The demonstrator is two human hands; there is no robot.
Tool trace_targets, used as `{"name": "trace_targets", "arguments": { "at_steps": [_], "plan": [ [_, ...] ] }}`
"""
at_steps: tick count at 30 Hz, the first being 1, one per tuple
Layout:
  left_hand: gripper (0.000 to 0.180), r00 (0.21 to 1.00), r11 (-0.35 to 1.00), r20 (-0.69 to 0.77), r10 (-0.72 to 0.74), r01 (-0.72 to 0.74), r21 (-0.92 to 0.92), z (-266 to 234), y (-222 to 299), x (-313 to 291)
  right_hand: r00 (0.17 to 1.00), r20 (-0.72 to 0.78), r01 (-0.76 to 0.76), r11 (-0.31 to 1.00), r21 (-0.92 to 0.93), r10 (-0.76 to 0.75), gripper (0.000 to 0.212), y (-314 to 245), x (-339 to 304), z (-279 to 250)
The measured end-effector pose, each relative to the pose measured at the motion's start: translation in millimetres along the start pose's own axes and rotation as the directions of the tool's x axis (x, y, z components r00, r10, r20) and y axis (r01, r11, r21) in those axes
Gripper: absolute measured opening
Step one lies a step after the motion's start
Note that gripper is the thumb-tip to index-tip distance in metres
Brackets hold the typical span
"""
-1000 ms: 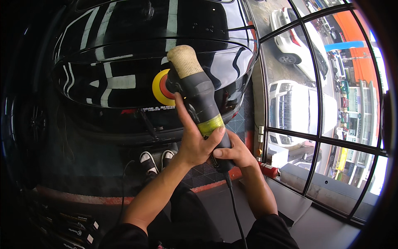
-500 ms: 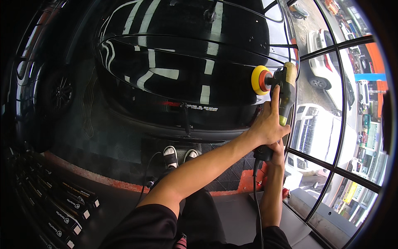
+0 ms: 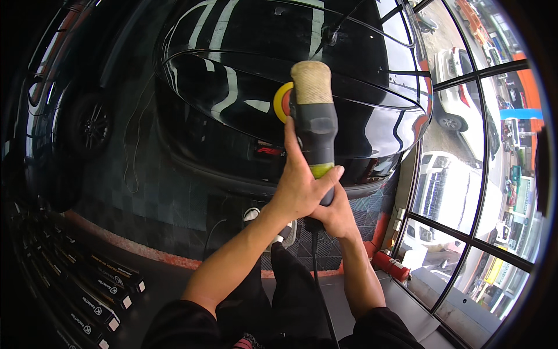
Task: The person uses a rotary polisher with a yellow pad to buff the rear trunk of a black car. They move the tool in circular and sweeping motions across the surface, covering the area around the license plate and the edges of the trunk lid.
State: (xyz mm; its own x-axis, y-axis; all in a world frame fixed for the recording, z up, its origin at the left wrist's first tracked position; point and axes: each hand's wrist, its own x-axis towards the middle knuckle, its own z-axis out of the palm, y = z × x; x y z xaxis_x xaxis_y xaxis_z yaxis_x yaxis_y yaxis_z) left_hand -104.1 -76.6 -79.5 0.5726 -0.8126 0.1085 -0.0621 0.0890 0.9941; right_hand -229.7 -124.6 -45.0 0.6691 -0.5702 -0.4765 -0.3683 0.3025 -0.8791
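Observation:
A black power polisher with a worn tan grip on its head points away from me over the rear of a glossy black car. Its yellow foam pad faces the car's tailgate; whether the two touch I cannot tell. My left hand is closed around the polisher's body near its yellow-green band, index finger stretched along the left side. Below and to the right, my right hand wraps the handle's rear end. A black power cord hangs from that end toward me.
To the right stands a framed glass wall, with parked white vehicles outside. A red fire extinguisher is at its foot. Long black boxes lie stacked at lower left. Another dark vehicle's wheel shows at left.
Both hands have carried the polisher leftward, from the car's right rear corner toward the middle of the tailgate. It has turned, so its back now faces me. My grip stays closed.

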Motion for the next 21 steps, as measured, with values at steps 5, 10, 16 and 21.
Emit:
{"name": "trace_targets", "arguments": {
  "at_steps": [5, 10, 16, 21],
  "plan": [
    [0.112, 0.980, 0.971, -0.087, -0.179, 0.162, -0.176, -69.7, 26.1, 13.7, 0.991, 0.136, 0.027, 0.995, -0.094, -0.014, 0.091, -10.9, 36.5, 50.0],
    [0.112, 0.982, 0.979, -0.118, -0.148, 0.128, -0.161, -83.3, 19.1, 5.7, 0.987, 0.150, 0.064, 0.995, -0.076, -0.052, 0.097, -17.0, 28.5, 61.1],
    [0.118, 0.965, 0.849, -0.152, 0.215, -0.108, 0.518, -32.2, 35.5, 11.8, 0.993, -0.072, 0.104, 0.974, 0.200, -0.091, 0.093, -1.0, -15.9, 33.8],
    [0.081, 0.953, 0.793, -0.071, 0.294, -0.202, 0.575, -10.7, 42.9, 53.5, 0.988, -0.130, 0.115, 0.955, 0.273, -0.082, 0.087, -2.3, -23.2, 37.4]
  ]
}}
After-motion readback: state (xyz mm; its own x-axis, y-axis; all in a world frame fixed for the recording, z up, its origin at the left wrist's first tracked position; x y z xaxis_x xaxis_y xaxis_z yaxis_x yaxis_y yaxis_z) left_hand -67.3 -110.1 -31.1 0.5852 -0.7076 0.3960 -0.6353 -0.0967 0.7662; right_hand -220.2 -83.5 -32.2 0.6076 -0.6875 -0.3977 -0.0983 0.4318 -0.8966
